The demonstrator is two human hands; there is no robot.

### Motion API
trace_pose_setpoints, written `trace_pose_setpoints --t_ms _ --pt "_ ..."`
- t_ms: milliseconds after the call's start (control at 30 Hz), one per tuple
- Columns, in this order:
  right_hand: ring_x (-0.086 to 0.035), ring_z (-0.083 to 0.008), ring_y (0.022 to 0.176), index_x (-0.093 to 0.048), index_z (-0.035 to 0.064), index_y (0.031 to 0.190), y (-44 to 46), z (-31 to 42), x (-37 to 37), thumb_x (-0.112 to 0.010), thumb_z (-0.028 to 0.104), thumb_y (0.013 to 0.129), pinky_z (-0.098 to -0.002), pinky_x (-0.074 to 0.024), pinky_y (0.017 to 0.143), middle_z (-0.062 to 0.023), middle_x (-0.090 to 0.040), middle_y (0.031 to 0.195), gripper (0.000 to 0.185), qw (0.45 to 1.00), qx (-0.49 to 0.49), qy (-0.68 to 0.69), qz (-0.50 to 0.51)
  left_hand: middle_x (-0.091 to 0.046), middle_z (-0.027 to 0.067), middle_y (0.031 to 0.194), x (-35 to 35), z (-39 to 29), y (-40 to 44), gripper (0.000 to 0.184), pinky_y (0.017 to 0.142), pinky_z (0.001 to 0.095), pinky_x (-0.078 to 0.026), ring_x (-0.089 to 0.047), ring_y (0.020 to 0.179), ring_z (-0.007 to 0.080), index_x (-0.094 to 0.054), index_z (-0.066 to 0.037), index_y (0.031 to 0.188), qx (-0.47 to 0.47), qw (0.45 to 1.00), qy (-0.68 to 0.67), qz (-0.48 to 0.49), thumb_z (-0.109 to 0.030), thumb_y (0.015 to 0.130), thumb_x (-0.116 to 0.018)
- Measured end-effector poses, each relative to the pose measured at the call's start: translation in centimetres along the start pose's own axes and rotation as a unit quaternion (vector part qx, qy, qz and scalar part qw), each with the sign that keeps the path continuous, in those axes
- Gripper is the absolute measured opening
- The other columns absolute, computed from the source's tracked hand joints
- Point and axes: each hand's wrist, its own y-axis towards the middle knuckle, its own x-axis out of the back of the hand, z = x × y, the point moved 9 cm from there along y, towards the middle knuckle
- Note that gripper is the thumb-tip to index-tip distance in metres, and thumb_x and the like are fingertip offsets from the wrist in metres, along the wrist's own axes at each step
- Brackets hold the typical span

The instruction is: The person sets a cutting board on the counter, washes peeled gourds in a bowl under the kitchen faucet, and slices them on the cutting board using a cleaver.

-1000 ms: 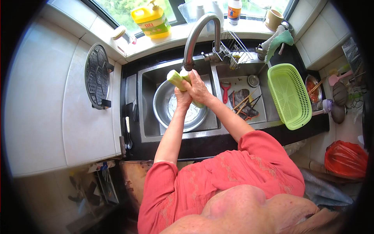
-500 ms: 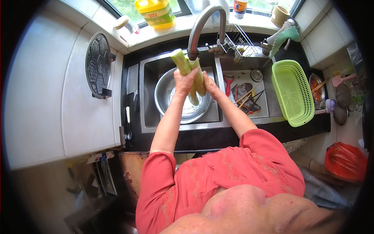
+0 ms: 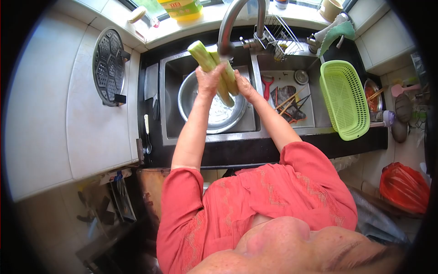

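Observation:
Two thick pale-green stalks, looking like peeled celtuce (image 3: pixel 199 52), are held side by side under the curved faucet (image 3: pixel 225 29), their tops leaning left. My left hand (image 3: pixel 210 80) is wrapped round the left stalk. Against the right side of the other stalk, my right hand (image 3: pixel 244 86) closes with its fingers partly hidden. Below the stalks' lower ends, a round metal basin (image 3: pixel 183 109) with some water in it sits in the left sink bowl (image 3: pixel 171 82).
The right sink bowl (image 3: pixel 321 116) holds a red peeler (image 3: pixel 267 86), chopsticks (image 3: pixel 288 108) and dark scraps. A green plastic basket (image 3: pixel 344 100) stands on its right edge. A wire rack (image 3: pixel 280 39) is behind; a cleaver (image 3: pixel 151 82) lies at the left.
The stalks have shifted slightly left and lean further that way, with both hands still round them. The whole view has tilted a little downward.

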Motion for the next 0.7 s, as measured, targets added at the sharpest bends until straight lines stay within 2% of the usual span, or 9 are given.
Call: trace_pose_setpoints --t_ms 33,100,133,233,267,433,533,600,700 --pt "-0.055 -0.0155 0.094 -0.054 0.0042 0.121 -0.5 -0.8 -0.1 -0.031 0.056 0.096 -0.0284 -0.0431 0.084 -0.0071 -0.060 0.105 0.062 1.000 -0.008 0.001 0.000 -0.065 0.0068 0.090 0.3 -0.3 0.2 0.028 0.074 0.0302 -0.050 -0.062 0.081 0.0162 -0.063 0.001 0.099 0.003 0.999 -0.036 0.007 -0.002 0.073 -0.073" --pt "-0.057 -0.0155 0.095 -0.055 0.0059 0.119 -1.4 -3.5 -0.7 -0.033 0.059 0.094 -0.0323 -0.0476 0.082 -0.0073 -0.060 0.104 0.063 0.983 -0.126 0.137 0.008 -0.065 0.0067 0.091 0.9 -0.9 0.8 0.028 0.076 0.0319 -0.050 -0.063 0.080 0.0174 -0.063 0.001 0.098 0.016 0.992 -0.124 -0.003 -0.003 0.073 -0.074" --pt "-0.060 -0.0174 0.094 -0.054 0.0068 0.120 -2.0 -4.2 -0.7 -0.037 0.059 0.093 -0.0381 -0.0511 0.082 -0.0076 -0.060 0.106 0.061 0.969 -0.172 0.176 -0.006 -0.064 0.0071 0.092 1.6 -0.8 1.1 0.029 0.078 0.0326 -0.050 -0.062 0.083 0.0183 -0.062 0.001 0.099 0.028 0.988 -0.153 -0.021 -0.003 0.073 -0.074" --pt "-0.060 -0.0180 0.097 -0.054 0.0079 0.120 -2.1 -3.5 -1.4 -0.038 0.057 0.094 -0.0383 -0.0522 0.079 -0.0075 -0.060 0.110 0.058 0.964 -0.161 0.207 0.051 -0.063 0.0080 0.098 4.0 0.2 2.0 0.034 0.083 0.0353 -0.050 -0.062 0.090 0.0214 -0.060 0.000 0.104 0.062 0.972 -0.210 -0.083 -0.002 0.073 -0.074" --pt "-0.061 -0.0169 0.090 -0.054 0.0080 0.119 -2.2 -3.0 -1.3 -0.041 0.054 0.094 -0.0365 -0.0522 0.079 -0.0069 -0.060 0.109 0.054 0.967 -0.141 0.202 0.057 -0.063 0.0082 0.099 4.6 0.7 2.3 0.035 0.083 0.0358 -0.050 -0.062 0.091 0.0218 -0.060 0.000 0.104 0.070 0.966 -0.227 -0.103 -0.002 0.073 -0.075" --pt "-0.062 -0.0204 0.090 -0.052 0.0066 0.120 -2.7 -2.5 -1.0 -0.045 0.050 0.094 -0.0368 -0.0530 0.079 -0.0081 -0.060 0.106 0.052 0.974 -0.137 0.177 0.033 -0.063 0.0088 0.101 6.3 3.2 2.5 0.037 0.085 0.0369 -0.050 -0.062 0.092 0.0228 -0.059 0.000 0.106 0.117 0.943 -0.272 -0.152 -0.002 0.073 -0.075" --pt "-0.063 -0.0198 0.085 -0.054 0.0059 0.118 -2.2 -5.4 -0.4 -0.047 0.046 0.094 -0.0358 -0.0534 0.075 -0.0077 -0.061 0.103 0.048 0.970 -0.172 0.171 -0.002 -0.062 0.0096 0.102 4.5 2.5 1.6 0.038 0.084 0.0361 -0.050 -0.061 0.093 0.0229 -0.058 0.001 0.108 0.098 0.965 -0.220 -0.102 -0.002 0.073 -0.075" --pt "-0.063 -0.0183 0.081 -0.057 0.0057 0.115 -2.2 -7.4 1.0 -0.046 0.037 0.094 -0.0335 -0.0530 0.069 -0.0079 -0.062 0.100 0.039 0.967 -0.228 0.084 -0.071 -0.064 0.0079 0.096 2.2 1.3 0.4 0.032 0.079 0.0328 -0.050 -0.063 0.087 0.0192 -0.061 0.001 0.102 0.063 0.988 -0.138 -0.037 -0.005 0.074 -0.075" --pt "-0.063 -0.0174 0.079 -0.057 0.0056 0.115 -2.5 -6.5 1.6 -0.048 0.027 0.093 -0.0319 -0.0522 0.066 -0.0082 -0.063 0.099 0.032 0.978 -0.199 0.014 -0.067 -0.067 0.0051 0.086 -0.9 0.0 -0.7 0.025 0.072 0.0300 -0.051 -0.064 0.076 0.0143 -0.065 -0.001 0.094 0.006 0.998 0.013 0.053 -0.010 0.073 -0.074"
